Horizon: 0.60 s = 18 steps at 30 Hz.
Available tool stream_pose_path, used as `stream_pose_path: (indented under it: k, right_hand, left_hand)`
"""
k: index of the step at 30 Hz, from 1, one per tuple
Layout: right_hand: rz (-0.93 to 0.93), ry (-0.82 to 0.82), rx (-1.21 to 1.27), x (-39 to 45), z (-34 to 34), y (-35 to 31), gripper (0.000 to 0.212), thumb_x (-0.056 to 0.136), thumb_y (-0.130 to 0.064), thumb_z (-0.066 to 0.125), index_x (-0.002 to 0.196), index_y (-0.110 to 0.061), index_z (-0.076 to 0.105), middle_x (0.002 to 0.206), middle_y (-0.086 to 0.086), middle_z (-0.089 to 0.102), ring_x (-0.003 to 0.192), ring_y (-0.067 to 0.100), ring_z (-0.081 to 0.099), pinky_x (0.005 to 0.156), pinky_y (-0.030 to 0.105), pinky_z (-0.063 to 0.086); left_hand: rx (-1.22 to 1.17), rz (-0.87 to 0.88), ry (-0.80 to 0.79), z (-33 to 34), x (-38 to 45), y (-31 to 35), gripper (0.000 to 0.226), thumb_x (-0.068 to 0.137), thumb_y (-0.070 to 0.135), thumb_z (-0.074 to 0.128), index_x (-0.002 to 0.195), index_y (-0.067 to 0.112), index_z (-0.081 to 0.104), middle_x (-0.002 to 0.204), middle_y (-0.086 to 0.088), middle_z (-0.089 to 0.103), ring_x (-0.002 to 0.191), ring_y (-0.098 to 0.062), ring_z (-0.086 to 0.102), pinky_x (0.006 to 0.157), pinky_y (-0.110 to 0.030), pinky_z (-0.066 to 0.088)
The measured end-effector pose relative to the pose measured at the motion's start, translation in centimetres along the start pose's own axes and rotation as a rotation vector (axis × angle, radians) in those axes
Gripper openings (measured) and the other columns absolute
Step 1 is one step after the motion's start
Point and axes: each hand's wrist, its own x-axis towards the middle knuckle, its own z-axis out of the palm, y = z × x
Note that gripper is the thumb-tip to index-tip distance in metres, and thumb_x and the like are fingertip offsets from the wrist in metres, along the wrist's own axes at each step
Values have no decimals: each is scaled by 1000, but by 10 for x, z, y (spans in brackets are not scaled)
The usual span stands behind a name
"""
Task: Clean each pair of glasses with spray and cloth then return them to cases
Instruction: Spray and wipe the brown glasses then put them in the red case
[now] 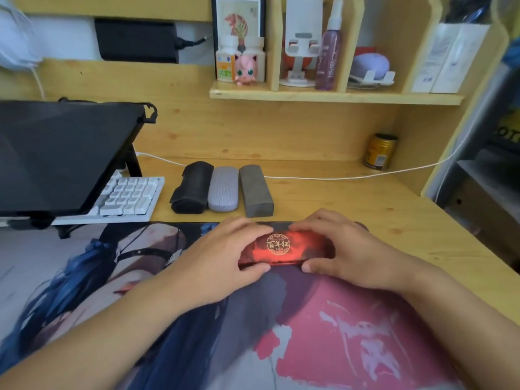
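On the desk mat (323, 333), near its far edge: red glasses case (284, 246) lying closed | my left hand (222, 254) grips its left end, my right hand (346, 249) its right end | beyond the red case: black case (191, 187), light grey case (223, 188), dark grey case (256, 190) in a row.

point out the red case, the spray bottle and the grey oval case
red case (284, 246): head view, on the gold round emblem on its lid, between the two hands
spray bottle (329, 57): head view, on its purple body, on the shelf
grey oval case (222, 190): head view, on the middle of its textured lid
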Motion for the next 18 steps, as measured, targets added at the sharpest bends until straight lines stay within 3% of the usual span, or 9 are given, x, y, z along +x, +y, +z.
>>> stream_pose_path:
  k: [5,9,13,18]
  right_hand:
    - [-84,32,-58,-4,6,-3,66,81,-63,67,140,-37,54,125,-17,56,122,4,50,106,28,39]
    - [-117,28,-100,-4,5,-5,64,84,-61,64,141,-33,55,128,-13,60,123,5,50,106,20,35]
    - [-111,22,-106,-3,4,-6,64,83,-60,64,140,-31,56,129,-12,62,124,5,50,106,24,36]
    - [-102,44,-53,-2,3,-3,58,87,-59,59,137,-28,60,116,-17,66,109,4,55,94,28,44]
  left_hand:
    - [-119,-52,8,-6,-7,-13,71,78,42,82,138,50,44,126,26,57,121,6,50,102,-17,40]
    - [-124,-47,26,-3,-8,-13,67,78,41,83,134,50,48,127,23,57,123,7,50,105,-17,40]
    - [-118,-50,27,-3,-8,-14,64,79,42,82,133,50,48,127,22,57,123,7,49,105,-17,39]
    - [-116,-52,18,-5,-7,-11,69,79,40,83,134,56,43,126,23,56,120,5,49,104,-20,41]
